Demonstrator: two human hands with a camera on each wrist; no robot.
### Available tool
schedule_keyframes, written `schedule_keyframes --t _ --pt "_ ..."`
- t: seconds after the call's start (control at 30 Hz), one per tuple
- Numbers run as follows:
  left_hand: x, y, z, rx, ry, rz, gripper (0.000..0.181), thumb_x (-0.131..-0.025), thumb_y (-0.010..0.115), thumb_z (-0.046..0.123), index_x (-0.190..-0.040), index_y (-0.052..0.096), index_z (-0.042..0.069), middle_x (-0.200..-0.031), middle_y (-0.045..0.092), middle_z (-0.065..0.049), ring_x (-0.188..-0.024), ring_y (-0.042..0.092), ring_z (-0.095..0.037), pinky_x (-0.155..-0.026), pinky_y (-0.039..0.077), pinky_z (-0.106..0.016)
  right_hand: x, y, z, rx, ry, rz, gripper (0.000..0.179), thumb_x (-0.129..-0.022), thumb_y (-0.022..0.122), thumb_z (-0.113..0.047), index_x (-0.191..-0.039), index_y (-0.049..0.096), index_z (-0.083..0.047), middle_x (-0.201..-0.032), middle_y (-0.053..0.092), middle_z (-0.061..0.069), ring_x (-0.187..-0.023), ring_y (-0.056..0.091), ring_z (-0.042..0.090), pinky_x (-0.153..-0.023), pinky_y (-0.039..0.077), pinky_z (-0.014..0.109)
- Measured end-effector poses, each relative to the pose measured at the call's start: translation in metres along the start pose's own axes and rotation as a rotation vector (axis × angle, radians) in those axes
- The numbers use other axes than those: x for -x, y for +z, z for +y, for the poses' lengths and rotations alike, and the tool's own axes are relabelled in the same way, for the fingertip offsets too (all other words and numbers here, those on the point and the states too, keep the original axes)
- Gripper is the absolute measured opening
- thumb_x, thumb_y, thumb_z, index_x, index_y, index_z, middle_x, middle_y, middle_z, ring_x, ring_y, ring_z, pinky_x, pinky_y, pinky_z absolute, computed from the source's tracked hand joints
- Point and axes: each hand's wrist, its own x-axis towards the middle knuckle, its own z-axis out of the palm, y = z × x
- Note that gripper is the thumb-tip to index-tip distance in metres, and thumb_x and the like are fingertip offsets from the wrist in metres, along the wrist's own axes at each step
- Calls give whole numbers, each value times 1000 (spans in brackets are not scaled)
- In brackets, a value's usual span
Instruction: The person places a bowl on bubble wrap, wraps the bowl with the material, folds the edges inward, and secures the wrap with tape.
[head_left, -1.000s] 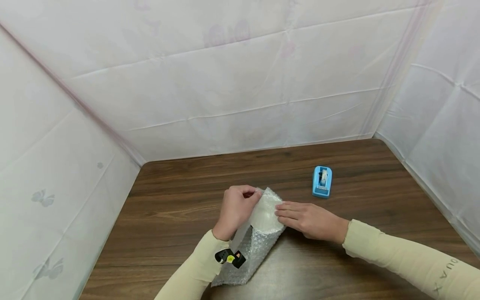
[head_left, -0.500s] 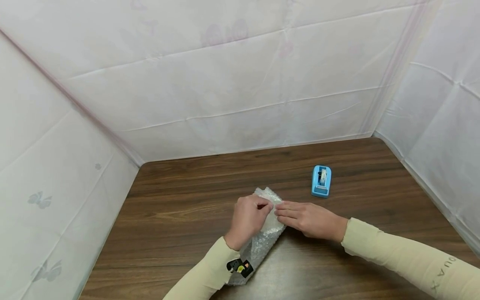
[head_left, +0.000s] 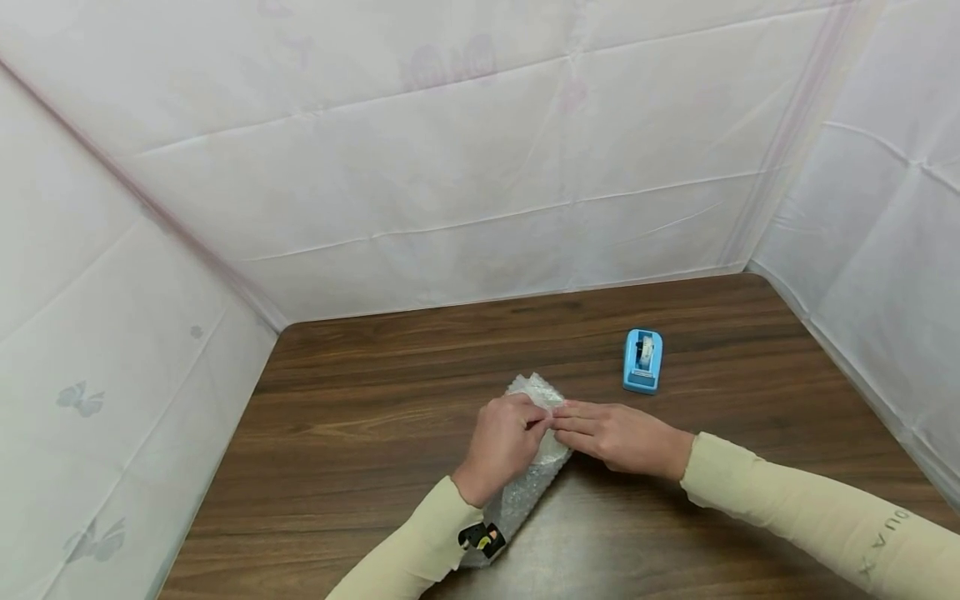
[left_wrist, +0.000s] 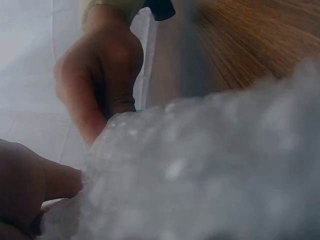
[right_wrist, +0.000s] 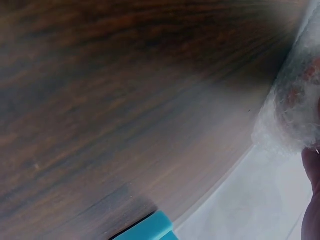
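A sheet of bubble wrap (head_left: 525,492) lies slantwise on the table, folded into a long bundle; what is inside cannot be made out. My left hand (head_left: 504,442) pinches the wrap's edge between thumb and fingers, on top of the bundle. Against its right side, my right hand (head_left: 618,435) presses with straight fingers, the tips close to the left hand's. In the left wrist view the bubble wrap (left_wrist: 200,170) fills the foreground, with the right hand (left_wrist: 102,70) beyond. The right wrist view shows the bubble wrap (right_wrist: 280,120) only at the right edge.
A blue tape dispenser (head_left: 642,361) with a roll of clear tape stands behind the right hand. The dark wooden table (head_left: 337,417) meets white sheeting (head_left: 450,192) at the back and both sides. A small black device (head_left: 482,539) sits at the left wrist.
My left hand has carried the wrap's edge rightward over the bundle, covering the opening, until it meets the right fingertips. The right hand has stayed nearly still.
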Motion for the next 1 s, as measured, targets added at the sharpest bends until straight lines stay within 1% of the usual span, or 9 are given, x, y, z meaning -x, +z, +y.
schedule_keyframes --t 0.2,0.37,0.53,0.6,0.7,0.77,0.83,0.9,1.0 --pt "2 4 -2 -53 72 -4 7 -90 81 13 -84 85 17 -79 76 5 -70 70 -6 -64 56 -25 -2 1 2 -2 -12 -6 55 -112 20 -11 -127 72 -5 -133 73 9 -127 69 22 -103 57 35" --pt "3 7 -5 -92 99 -15 8 -90 81 13 -85 85 18 -78 75 6 -69 69 -5 -63 55 -24 -4 1 4 -8 -10 5 56 -112 18 -11 -127 72 -6 -133 73 8 -127 69 22 -102 57 35" --pt "4 7 -7 -149 107 -51 9 -91 80 14 -84 84 18 -74 73 6 -69 68 -7 -63 55 -26 -6 1 3 -27 0 29 59 -112 15 -12 -127 71 -5 -132 73 7 -126 69 22 -100 58 34" --pt "4 7 -7 -147 85 -69 11 -92 79 14 -81 83 18 -74 73 6 -69 68 -7 -63 55 -26 -6 1 2 -35 10 44 59 -112 14 -12 -128 70 -6 -133 71 8 -126 68 23 -98 59 34" --pt "4 7 -6 -107 17 -89 12 -92 79 13 -81 76 14 -75 74 5 -67 67 -7 -60 53 -24 -5 1 2 -38 17 61 58 -112 15 -13 -129 70 -6 -136 69 10 -126 68 24 -95 60 33" --pt "5 7 -5 -66 -38 -86 14 -91 80 11 -83 68 13 -75 74 5 -66 67 -8 -59 52 -23 -5 1 2 -38 16 64 58 -112 15 -13 -129 69 -6 -137 68 10 -127 67 25 -95 60 34" --pt "6 7 -5 -35 -78 -74 21 -90 81 11 -88 60 13 -76 73 3 -66 68 -10 -58 51 -22 -5 1 2 -33 9 63 58 -112 14 -13 -130 69 -5 -137 68 9 -128 67 25 -96 60 34" --pt "6 7 -4 -6 -100 -60 27 -89 82 10 -92 55 13 -78 73 3 -68 71 -12 -59 51 -23 -5 1 1 -29 4 62 59 -112 14 -13 -131 69 -5 -137 69 9 -129 67 25 -97 59 35" --pt "6 7 -4 16 -107 -53 32 -89 83 11 -95 52 13 -79 73 1 -69 72 -14 -59 52 -24 -5 1 1 -15 -4 57 60 -113 13 -14 -132 69 -5 -137 70 7 -130 66 24 -99 59 35"
